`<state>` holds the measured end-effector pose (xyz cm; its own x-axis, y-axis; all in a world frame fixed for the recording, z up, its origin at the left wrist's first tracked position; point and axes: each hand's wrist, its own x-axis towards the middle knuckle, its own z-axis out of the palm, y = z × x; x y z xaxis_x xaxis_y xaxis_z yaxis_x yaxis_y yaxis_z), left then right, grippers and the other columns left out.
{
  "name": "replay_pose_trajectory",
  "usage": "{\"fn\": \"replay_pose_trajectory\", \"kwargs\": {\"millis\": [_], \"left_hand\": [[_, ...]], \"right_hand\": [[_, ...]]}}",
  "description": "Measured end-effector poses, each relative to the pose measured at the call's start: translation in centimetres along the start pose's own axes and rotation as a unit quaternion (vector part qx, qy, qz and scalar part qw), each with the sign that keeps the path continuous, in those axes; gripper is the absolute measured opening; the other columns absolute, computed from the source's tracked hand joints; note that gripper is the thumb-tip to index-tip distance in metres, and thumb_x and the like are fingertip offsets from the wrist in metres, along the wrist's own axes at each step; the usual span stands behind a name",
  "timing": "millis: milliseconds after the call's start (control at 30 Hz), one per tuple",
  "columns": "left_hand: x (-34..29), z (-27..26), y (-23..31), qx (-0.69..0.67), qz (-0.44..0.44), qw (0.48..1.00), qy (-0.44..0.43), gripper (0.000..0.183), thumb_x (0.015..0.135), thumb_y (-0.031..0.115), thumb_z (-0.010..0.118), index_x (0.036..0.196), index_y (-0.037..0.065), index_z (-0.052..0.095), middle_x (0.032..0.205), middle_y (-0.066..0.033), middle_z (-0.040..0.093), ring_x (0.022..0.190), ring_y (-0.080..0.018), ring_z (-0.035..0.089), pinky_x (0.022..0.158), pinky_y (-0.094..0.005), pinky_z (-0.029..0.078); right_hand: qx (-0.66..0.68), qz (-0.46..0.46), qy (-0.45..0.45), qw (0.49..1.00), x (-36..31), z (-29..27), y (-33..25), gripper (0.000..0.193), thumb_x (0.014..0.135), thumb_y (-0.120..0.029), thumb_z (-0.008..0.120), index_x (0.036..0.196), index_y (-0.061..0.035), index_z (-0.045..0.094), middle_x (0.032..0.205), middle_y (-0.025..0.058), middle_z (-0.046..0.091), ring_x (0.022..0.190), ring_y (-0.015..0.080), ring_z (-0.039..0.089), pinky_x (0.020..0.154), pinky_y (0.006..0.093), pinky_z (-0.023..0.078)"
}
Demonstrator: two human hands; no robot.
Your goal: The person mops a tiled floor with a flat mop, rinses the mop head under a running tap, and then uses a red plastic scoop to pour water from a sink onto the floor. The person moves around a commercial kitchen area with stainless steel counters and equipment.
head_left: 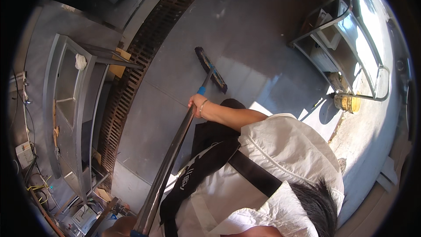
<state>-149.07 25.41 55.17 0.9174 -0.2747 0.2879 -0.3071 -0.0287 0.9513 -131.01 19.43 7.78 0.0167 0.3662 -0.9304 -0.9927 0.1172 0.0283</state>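
A long broom runs from the lower edge up to the middle of the view. Its dark handle [169,162] has a blue collar partway along, and its bristle head [211,70] rests on the grey floor. My right hand [198,105] is closed round the handle just below the blue collar, with a bracelet on the wrist. Down at the lower edge, my left hand [120,227] is at the handle's blue upper end, dim and partly cut off. It appears closed on the handle, though its fingers are mostly hidden.
A rusty floor grating [127,83] curves along the left, beside a metal-framed rack [66,105]. At the right stand a wheeled metal cart [344,39] and a yellow bucket [348,103]. Cables and assorted items crowd the lower left. Sunlight falls across the right-hand floor.
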Motion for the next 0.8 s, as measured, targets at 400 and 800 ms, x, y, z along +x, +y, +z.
{"fn": "replay_pose_trajectory", "kwargs": {"millis": [400,800], "left_hand": [[2.7,-1.9,-14.6,-0.041,0.083,0.979,0.181,0.029,0.067,0.022,0.078,0.064,0.006,0.054,0.062,-0.0066,0.059,0.056,-0.0225,0.059,0.062,-0.0379,0.050],[23.1,-9.1,-32.4,0.080,0.011,0.991,0.105,0.019,0.065,0.012,0.072,0.065,0.005,0.055,0.071,-0.0087,0.061,0.073,-0.0273,0.061,0.079,-0.0430,0.047]], "right_hand": [[0.068,-0.071,-0.017,0.995,-2.7,-2.2,-11.4,0.010,0.084,-0.002,0.048,0.080,-0.0059,0.041,0.063,0.0044,0.039,0.045,0.0154,0.036,0.048,0.0349,0.045],[-0.049,-0.077,-0.031,0.995,9.4,3.4,-44.0,0.018,0.087,-0.006,0.041,0.070,-0.0058,0.040,0.052,0.0058,0.039,0.044,0.0193,0.041,0.048,0.0341,0.043]]}}
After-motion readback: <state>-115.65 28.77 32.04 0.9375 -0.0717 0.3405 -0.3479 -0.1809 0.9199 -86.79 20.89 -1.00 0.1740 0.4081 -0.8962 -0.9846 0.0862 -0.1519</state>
